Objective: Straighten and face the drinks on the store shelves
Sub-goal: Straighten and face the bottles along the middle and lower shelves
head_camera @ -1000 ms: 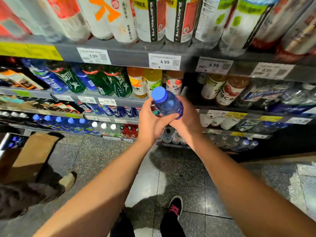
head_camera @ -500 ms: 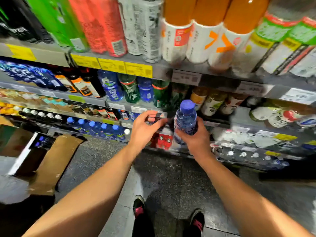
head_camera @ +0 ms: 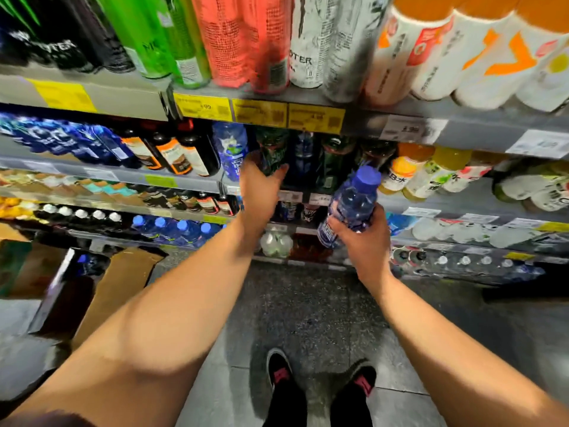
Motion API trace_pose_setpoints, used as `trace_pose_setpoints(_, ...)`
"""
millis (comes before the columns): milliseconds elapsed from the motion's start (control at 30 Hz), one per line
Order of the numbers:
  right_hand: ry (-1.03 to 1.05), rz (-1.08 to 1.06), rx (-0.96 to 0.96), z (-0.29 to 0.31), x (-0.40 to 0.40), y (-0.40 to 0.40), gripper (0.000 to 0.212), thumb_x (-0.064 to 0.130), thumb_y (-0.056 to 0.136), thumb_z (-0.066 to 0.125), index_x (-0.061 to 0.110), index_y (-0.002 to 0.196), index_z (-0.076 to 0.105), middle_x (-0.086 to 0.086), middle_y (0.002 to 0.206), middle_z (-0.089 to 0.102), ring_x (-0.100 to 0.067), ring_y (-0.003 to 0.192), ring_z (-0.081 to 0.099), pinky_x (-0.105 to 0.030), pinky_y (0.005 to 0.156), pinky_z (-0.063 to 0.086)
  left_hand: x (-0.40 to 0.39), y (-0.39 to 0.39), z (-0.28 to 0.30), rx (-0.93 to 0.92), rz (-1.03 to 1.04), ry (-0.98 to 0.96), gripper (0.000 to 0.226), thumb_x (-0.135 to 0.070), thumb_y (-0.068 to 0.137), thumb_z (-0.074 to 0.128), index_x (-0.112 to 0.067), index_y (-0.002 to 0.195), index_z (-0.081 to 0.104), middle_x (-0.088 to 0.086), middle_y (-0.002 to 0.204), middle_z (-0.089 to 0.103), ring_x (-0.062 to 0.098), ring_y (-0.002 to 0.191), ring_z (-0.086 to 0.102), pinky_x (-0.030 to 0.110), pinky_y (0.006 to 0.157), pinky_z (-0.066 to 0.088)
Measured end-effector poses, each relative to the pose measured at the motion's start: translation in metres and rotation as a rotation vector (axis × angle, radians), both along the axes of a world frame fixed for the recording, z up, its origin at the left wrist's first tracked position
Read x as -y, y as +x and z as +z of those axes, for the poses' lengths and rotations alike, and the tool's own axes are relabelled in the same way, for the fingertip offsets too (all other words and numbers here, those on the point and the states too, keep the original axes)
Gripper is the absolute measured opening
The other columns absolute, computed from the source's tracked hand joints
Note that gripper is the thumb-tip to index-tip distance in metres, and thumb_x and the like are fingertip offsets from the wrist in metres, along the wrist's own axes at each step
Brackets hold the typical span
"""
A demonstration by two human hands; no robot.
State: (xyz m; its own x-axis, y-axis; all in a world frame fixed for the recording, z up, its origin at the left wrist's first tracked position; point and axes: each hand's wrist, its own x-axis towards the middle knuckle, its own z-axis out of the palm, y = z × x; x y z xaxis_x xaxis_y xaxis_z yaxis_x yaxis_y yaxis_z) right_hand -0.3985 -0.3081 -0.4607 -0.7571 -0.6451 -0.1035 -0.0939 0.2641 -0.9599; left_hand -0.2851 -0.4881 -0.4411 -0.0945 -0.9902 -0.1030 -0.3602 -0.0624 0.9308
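Note:
My right hand (head_camera: 361, 241) grips a blue bottle with a blue cap (head_camera: 354, 201) by its lower half, holding it tilted in front of the shelves. My left hand (head_camera: 261, 189) is stretched out with fingers apart toward the second shelf, right in front of a green bottle (head_camera: 271, 149) and next to a blue-labelled bottle (head_camera: 231, 152). Dark bottles (head_camera: 304, 155) stand behind in the same row. Whether the left fingers touch the green bottle is unclear.
Tall cans (head_camera: 234, 38) and orange-white bottles (head_camera: 462, 57) fill the top shelf above yellow price tags (head_camera: 258, 114). Lower shelves hold blue-capped bottles (head_camera: 172, 229) and white-capped ones. An open cardboard box (head_camera: 120, 282) lies on the floor at left. My shoes (head_camera: 280, 371) stand below.
My left hand let go of the blue bottle and reached up toward the second shelf. The right hand kept the bottle and the view swung left and up.

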Motion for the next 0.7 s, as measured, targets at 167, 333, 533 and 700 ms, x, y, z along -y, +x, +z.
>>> trace_pose_setpoints(167,0.018,-0.062,-0.041,-0.013,0.004,0.003,0.061,0.015,0.075,0.086,0.013,0.126,0.052,0.013,0.111,0.062,0.009,0.089,0.06,-0.002,0.079,0.043,0.003,-0.009,-0.01,-0.035,-0.014,-0.061,0.034,-0.02,0.077,0.083,-0.014,0.093,0.053,0.01,0.088,0.063,0.024,0.081,0.058,0.033,0.073,0.043)
trace_pose_setpoints(333,-0.016,-0.158,-0.01,-0.021,-0.004,-0.009,0.057,0.009,0.071,0.086,0.018,0.117,0.053,0.002,0.111,0.065,-0.01,0.103,0.064,-0.031,0.092,0.049,-0.019,-0.03,-0.022,-0.053,-0.158,-0.036,0.026,-0.025,0.079,0.083,-0.017,0.092,0.062,-0.003,0.085,0.067,0.009,0.077,0.063,0.021,0.072,0.05)
trace_pose_setpoints(533,-0.046,-0.248,-0.03,-0.017,-0.022,-0.038,0.054,0.001,0.075,0.081,0.02,0.115,0.049,0.009,0.105,0.062,0.011,0.09,0.06,-0.012,0.084,0.046,-0.05,-0.064,-0.023,-0.002,-0.367,-0.013,0.033,-0.03,0.082,0.08,-0.011,0.107,0.07,0.002,0.097,0.071,0.015,0.091,0.067,0.029,0.082,0.055)
trace_pose_setpoints(700,-0.07,-0.289,0.011,-0.014,-0.03,-0.061,0.056,0.0,0.075,0.081,0.009,0.121,0.051,-0.004,0.112,0.064,-0.006,0.102,0.063,-0.027,0.091,0.05,-0.07,-0.098,-0.013,-0.003,-0.425,-0.043,0.037,-0.027,0.083,0.079,-0.009,0.114,0.07,0.004,0.107,0.073,0.014,0.1,0.067,0.031,0.091,0.054)
